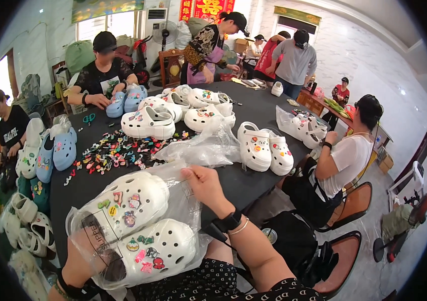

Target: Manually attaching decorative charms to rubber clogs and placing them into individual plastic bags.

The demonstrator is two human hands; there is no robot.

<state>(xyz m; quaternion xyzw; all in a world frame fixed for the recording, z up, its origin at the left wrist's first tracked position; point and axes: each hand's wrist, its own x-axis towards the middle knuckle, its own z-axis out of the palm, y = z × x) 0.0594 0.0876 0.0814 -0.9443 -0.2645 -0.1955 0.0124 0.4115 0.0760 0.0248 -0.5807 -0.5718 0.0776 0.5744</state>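
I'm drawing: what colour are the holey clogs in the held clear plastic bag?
White holey clogs, shown best in head view.

Just left of lower centre, a clear plastic bag (187,206) surrounds two white clogs (140,203) dotted with colourful charms; the right hand (206,186) pinches its upper edge, while the left hand (87,247), lower left, shows through the plastic. Mid-left, loose charms (115,153) lie scattered on a black table (258,104); co-workers (105,75) line the top.

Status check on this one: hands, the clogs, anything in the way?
Right hand pinching clear bag. Left hand at its other end, seen through plastic. Two white clogs, heel ends under film. Loose charms beyond, not blocking.
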